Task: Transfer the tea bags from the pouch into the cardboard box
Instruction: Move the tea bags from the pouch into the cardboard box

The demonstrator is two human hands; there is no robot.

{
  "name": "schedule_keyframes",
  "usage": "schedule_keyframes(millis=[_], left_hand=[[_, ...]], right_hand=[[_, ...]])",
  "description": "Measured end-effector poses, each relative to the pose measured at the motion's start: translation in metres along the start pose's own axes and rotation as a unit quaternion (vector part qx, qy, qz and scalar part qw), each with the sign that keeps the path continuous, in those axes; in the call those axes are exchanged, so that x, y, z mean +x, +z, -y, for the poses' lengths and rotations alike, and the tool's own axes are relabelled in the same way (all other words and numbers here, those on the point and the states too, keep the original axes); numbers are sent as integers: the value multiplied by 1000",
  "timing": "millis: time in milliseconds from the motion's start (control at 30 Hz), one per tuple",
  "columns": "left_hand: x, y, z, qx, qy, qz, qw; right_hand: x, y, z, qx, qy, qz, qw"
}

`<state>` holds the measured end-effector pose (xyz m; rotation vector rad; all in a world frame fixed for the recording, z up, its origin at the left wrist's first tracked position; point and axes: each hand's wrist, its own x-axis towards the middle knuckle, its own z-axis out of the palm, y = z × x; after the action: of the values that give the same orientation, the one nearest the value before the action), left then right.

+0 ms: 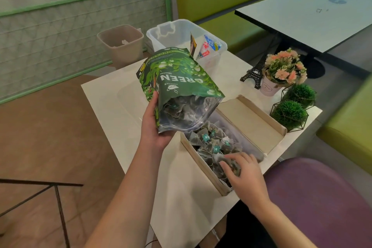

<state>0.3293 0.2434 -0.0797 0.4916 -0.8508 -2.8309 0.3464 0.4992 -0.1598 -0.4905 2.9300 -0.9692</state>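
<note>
My left hand (153,125) grips a green tea pouch (177,78) by its side, tipped mouth-down over the far end of the cardboard box (203,165). Dark pyramid tea bags show inside the pouch's open mouth. The long box lies on the white table (112,96) with its lid (249,121) folded open to the right. Several tea bags (211,141) with small teal tags fill the box. My right hand (241,173) rests in the box's near end, fingers curled over a tea bag there.
A clear plastic bin (173,32) with packets stands at the table's far end, a beige waste bin (120,44) beside it. An Eiffel Tower figure (253,74), a flower pot (281,72) and two green ball plants (291,106) line the right side. A purple seat (322,197) is near right.
</note>
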Motion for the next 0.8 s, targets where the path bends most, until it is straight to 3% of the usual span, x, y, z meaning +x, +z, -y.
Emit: schedule_keyframes(millis=[100, 167, 267, 333, 467, 567, 700, 800], left_hand=[[-3, 1, 1, -7, -4, -1, 1000], [-3, 0, 2, -9, -5, -3, 1000], [-5, 1, 3, -16, -7, -9, 1000], [-6, 1, 2, -22, -4, -14, 1000], [-6, 2, -1, -23, 1, -13, 1000], [-7, 8, -2, -21, -1, 0, 1000], [-10, 14, -1, -12, -22, 13, 1000], [-12, 15, -3, -13, -25, 11, 1000]], right_hand=[[-1, 6, 1, -6, -58, -28, 998], [2, 11, -1, -52, -92, 7, 994], [8, 11, -3, -113, -58, 111, 986], [13, 5, 1, -101, -28, 127, 986], [26, -25, 40, 46, -33, 33, 998], [34, -52, 88, 168, -80, -48, 981], [55, -58, 135, 119, -198, -72, 970], [76, -50, 155, 38, -208, -37, 977]])
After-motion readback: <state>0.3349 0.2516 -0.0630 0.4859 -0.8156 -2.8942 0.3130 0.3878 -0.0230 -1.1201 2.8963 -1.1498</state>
